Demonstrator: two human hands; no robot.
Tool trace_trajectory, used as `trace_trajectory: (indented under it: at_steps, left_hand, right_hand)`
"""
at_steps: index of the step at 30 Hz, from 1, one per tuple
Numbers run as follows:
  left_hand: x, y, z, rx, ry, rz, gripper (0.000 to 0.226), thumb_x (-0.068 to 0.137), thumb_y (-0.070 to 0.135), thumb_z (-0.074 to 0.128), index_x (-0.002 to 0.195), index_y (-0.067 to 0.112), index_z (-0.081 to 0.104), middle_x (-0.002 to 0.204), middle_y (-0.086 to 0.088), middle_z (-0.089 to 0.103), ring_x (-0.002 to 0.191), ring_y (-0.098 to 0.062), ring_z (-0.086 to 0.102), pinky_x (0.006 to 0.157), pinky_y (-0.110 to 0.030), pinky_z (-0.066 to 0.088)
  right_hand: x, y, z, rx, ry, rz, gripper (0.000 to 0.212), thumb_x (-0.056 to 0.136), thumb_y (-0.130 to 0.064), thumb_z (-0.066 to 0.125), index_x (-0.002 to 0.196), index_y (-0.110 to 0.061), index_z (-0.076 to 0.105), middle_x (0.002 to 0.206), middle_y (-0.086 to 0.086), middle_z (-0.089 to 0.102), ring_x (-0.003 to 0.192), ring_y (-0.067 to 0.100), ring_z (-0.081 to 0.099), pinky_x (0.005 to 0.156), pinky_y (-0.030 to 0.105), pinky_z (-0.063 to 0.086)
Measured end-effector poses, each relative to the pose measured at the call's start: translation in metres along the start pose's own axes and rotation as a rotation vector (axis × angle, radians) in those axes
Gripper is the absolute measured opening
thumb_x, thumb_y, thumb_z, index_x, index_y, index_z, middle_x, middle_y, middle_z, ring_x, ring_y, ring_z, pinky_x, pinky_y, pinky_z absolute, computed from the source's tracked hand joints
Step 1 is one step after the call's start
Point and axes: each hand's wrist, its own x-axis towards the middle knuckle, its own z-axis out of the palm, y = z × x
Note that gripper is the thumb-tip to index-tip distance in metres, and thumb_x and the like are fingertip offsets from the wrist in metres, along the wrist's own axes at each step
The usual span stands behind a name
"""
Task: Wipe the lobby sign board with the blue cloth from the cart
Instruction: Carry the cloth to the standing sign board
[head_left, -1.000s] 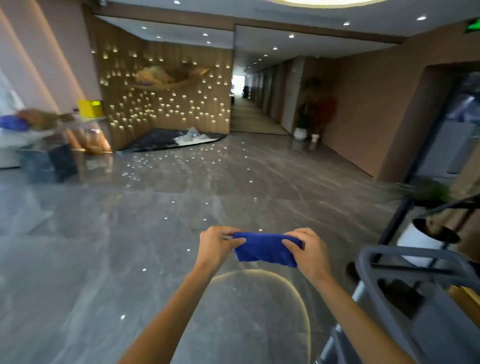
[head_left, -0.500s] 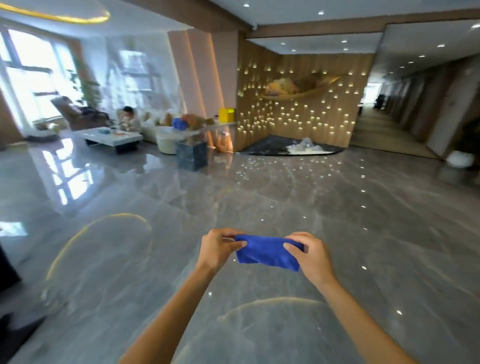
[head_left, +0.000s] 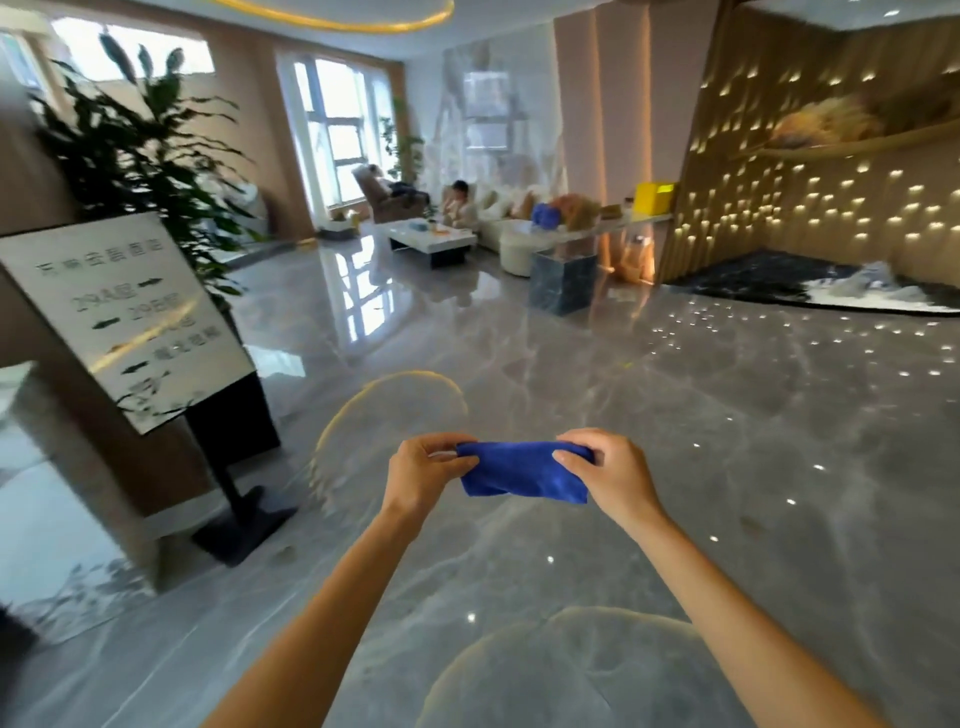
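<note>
The left hand (head_left: 423, 475) and right hand (head_left: 613, 475) each pinch one end of the blue cloth (head_left: 522, 475), well right of the sign board (head_left: 124, 317)

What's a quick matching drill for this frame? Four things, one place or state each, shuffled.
Things:
1. blue cloth
2. sign board
3. yellow box
4. potted plant

Places or states:
A. on the long counter by the lit wall, far right of centre
B. behind the board, at the left
C. pinched between the left hand and the right hand
D. tilted on a black stand, left of the hands, untouched

Pairs: 1-C, 2-D, 3-A, 4-B
</note>
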Motion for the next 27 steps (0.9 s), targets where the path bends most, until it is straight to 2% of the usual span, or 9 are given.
trace_trajectory:
  at_steps: [2,7,10,12,15,17,21,25,27]
  left_hand:
    - [0.005,-0.010,-0.016,0.008,0.045,-0.032,0.022,0.080,0.009,0.078,0.090,0.029,0.080,0.091,0.001,0.079,0.087,-0.011,0.074,0.078,-0.019,0.054]
    - [0.018,-0.031,-0.061,0.032,0.170,-0.064,0.017,0.083,0.014,0.077,0.095,0.026,0.080,0.090,0.003,0.079,0.087,-0.010,0.074,0.081,-0.021,0.056]
    - [0.024,-0.041,-0.088,0.016,0.278,-0.066,0.016,0.082,0.014,0.077,0.090,0.028,0.080,0.083,0.006,0.079,0.081,-0.006,0.074,0.069,-0.012,0.054]
    - [0.031,-0.047,-0.106,0.004,0.338,-0.069,0.015,0.083,0.013,0.077,0.093,0.023,0.081,0.084,0.006,0.079,0.080,-0.005,0.073,0.067,-0.012,0.054]
    - [0.050,-0.056,-0.137,-0.020,0.380,-0.073,0.015,0.083,0.012,0.077,0.096,0.019,0.080,0.083,0.004,0.079,0.080,-0.005,0.073,0.071,-0.018,0.057]
    - [0.068,-0.061,-0.158,-0.014,0.393,-0.078,0.016,0.084,0.012,0.076,0.098,0.019,0.080,0.087,0.001,0.079,0.082,-0.008,0.074,0.078,-0.028,0.060]
    - [0.111,-0.072,-0.198,0.057,0.427,-0.051,0.024,0.085,0.009,0.073,0.086,0.033,0.077,0.087,-0.001,0.078,0.086,-0.017,0.074,0.083,-0.037,0.060]
    - [0.150,-0.090,-0.234,0.115,0.452,-0.066,0.016,0.086,0.010,0.071,0.095,0.021,0.080,0.086,0.001,0.078,0.083,-0.008,0.073,0.080,-0.032,0.060]
    - [0.168,-0.101,-0.248,0.131,0.471,-0.076,0.018,0.087,0.010,0.070,0.095,0.022,0.080,0.084,0.004,0.077,0.079,-0.002,0.071,0.075,-0.026,0.058]
  right_hand:
    - [0.015,-0.002,0.021,0.019,-0.059,-0.011,0.012,0.086,-0.010,0.075,0.097,-0.012,0.079,0.095,-0.004,0.077,0.089,0.013,0.070,0.081,0.022,0.052]
    - [0.053,-0.012,0.076,0.045,-0.195,-0.088,0.009,0.087,-0.012,0.075,0.095,-0.015,0.079,0.092,-0.007,0.076,0.086,0.009,0.070,0.073,0.006,0.047]
    - [0.074,-0.023,0.113,0.062,-0.269,-0.116,0.008,0.088,-0.014,0.075,0.095,-0.015,0.078,0.091,-0.007,0.075,0.086,0.009,0.070,0.071,0.005,0.046]
    - [0.088,-0.033,0.138,0.071,-0.308,-0.141,0.008,0.088,-0.016,0.075,0.096,-0.015,0.078,0.092,-0.008,0.074,0.086,0.007,0.069,0.072,0.005,0.047]
    - [0.111,-0.045,0.174,0.094,-0.334,-0.165,0.006,0.088,-0.016,0.075,0.094,-0.018,0.077,0.091,-0.013,0.071,0.087,0.005,0.067,0.074,0.005,0.047]
    - [0.131,-0.054,0.199,0.099,-0.349,-0.181,0.006,0.088,-0.015,0.075,0.092,-0.020,0.077,0.091,-0.015,0.070,0.087,0.003,0.066,0.073,0.004,0.045]
    - [0.176,-0.072,0.249,0.114,-0.368,-0.216,0.007,0.087,-0.014,0.076,0.086,-0.020,0.076,0.087,-0.012,0.072,0.082,0.002,0.065,0.070,0.007,0.045]
    - [0.213,-0.085,0.296,0.125,-0.379,-0.221,0.006,0.086,-0.013,0.077,0.088,-0.019,0.077,0.089,-0.011,0.072,0.083,0.002,0.066,0.069,0.006,0.045]
    - [0.227,-0.088,0.318,0.130,-0.391,-0.218,0.007,0.085,-0.013,0.077,0.091,-0.018,0.078,0.090,-0.009,0.073,0.085,0.005,0.067,0.070,0.006,0.045]
